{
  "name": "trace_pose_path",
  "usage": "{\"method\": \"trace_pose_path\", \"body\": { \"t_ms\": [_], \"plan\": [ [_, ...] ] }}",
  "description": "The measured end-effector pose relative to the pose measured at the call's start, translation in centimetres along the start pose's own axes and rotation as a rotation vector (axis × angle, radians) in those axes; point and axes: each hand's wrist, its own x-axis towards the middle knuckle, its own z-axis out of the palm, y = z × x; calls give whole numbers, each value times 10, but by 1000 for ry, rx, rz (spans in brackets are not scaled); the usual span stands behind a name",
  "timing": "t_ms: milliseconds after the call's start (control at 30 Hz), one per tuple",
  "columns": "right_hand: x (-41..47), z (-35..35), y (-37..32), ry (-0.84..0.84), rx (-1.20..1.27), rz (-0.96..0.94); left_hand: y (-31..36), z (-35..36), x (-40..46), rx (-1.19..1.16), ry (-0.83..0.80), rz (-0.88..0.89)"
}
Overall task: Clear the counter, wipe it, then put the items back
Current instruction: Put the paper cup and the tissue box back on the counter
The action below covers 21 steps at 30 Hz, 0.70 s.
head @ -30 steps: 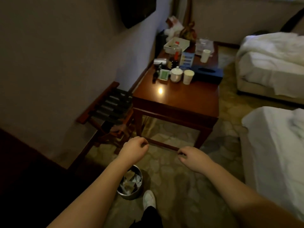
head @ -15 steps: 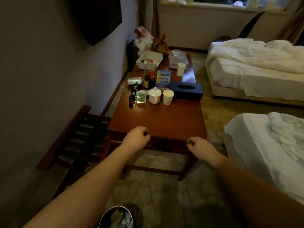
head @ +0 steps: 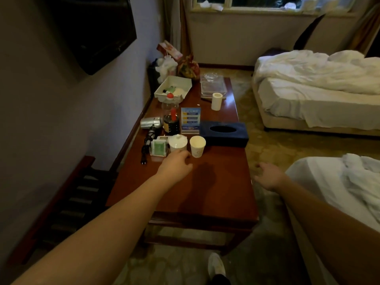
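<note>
On the wooden desk (head: 216, 186), from the left: a hairdryer (head: 151, 123), a lidded white cup (head: 178, 142), a paper cup (head: 197, 146) and a dark tissue box (head: 224, 134). The left hand (head: 176, 164) reaches just before the lidded cup — grip loosely curled, empty. The right hand (head: 267, 175) hangs off the desk's right edge, grip relaxed.

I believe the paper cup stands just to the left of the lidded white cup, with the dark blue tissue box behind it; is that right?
Not quite: in the head view the paper cup stands just to the right of the lidded white cup, not the left. The dark blue tissue box is indeed behind it.
</note>
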Motion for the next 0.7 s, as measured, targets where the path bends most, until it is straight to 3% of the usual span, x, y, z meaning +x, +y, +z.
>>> {"method": "trace_pose_path", "body": {
  "t_ms": [367,500,700],
  "plan": [
    [193,-37,4,-58,-149,-115,13,47,155,58,-111,-260],
    [238,-37,-9,-116,-260,-134,11,70,177,73,-157,-384],
    [285,-23,-15,-228,-343,-168,0,98,189,241,-214,-394]
  ]
}}
